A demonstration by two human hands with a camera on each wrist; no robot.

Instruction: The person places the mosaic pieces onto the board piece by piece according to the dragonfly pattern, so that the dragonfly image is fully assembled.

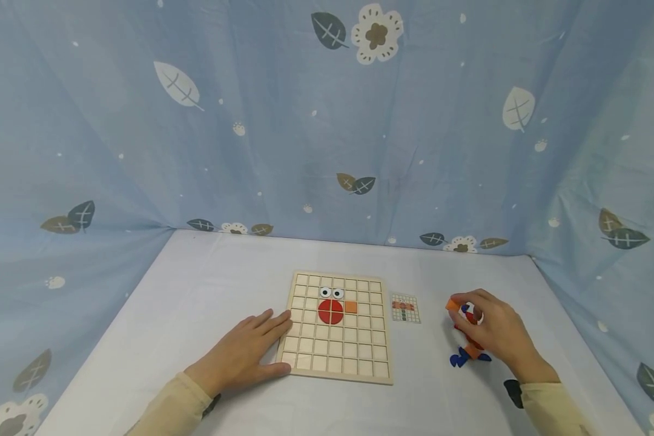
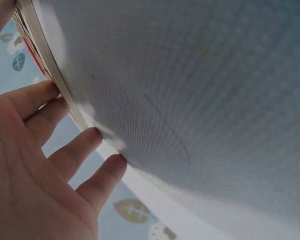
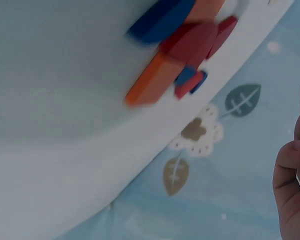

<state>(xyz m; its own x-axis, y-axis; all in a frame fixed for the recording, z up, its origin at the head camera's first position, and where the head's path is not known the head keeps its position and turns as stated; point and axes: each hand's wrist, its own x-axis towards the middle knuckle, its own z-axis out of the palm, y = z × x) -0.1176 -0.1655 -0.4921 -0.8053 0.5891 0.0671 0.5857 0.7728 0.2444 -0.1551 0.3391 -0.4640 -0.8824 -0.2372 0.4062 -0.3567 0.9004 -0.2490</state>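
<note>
A wooden grid board (image 1: 320, 347) lies mid-table, holding two eye pieces (image 1: 331, 293), a red circle (image 1: 330, 312) of quarter pieces and an orange square (image 1: 351, 307). My left hand (image 1: 241, 353) rests flat with fingertips against the board's left edge; the left wrist view shows its spread fingers (image 2: 45, 165) along that edge. On the right, my right hand (image 1: 496, 327) pinches an orange piece (image 1: 452, 304) between thumb and index finger, above a pile of loose red, blue and orange pieces (image 1: 471, 349). In the right wrist view the hand (image 3: 295, 175) is partly cut off.
A small pattern card (image 1: 406, 308) lies between the board and the pile. Blue patterned cloth (image 1: 283, 133) hangs behind and at both sides of the white table (image 1: 223, 272). A dark object (image 1: 514, 393) shows beside the right sleeve.
</note>
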